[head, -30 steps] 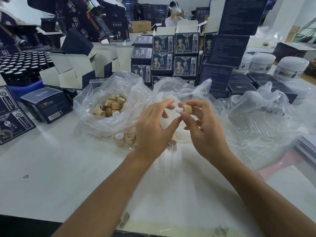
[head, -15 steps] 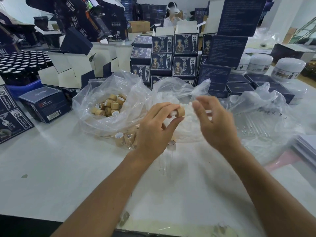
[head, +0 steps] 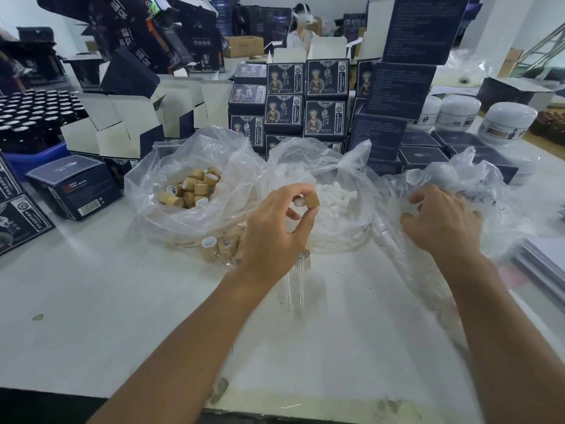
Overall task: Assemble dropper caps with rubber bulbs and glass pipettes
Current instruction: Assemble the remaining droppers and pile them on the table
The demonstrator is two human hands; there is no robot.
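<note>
My left hand (head: 275, 228) pinches a tan dropper cap (head: 312, 199) with a white rubber bulb pushed into it, held above the table. My right hand (head: 440, 218) reaches over the clear bag of glass pipettes (head: 458, 191) at the right, fingers curled down onto the plastic; I cannot tell whether it holds anything. Several tan caps sit in a clear bag of caps (head: 192, 191) at the left. White rubber bulbs fill the middle bag (head: 339, 203). Finished droppers (head: 301, 280) with glass tubes lie on the table under my left wrist.
Loose caps (head: 214, 246) lie in front of the cap bag. Dark blue product boxes (head: 305, 99) are stacked behind the bags. A small blue box (head: 73, 188) sits at the left, white jars (head: 507, 120) at the back right, dark bottles (head: 27, 117) at the far left.
My right hand let go of the cap and moved right onto the pipette bag. My left hand kept the cap and bulb and stayed near the middle.
</note>
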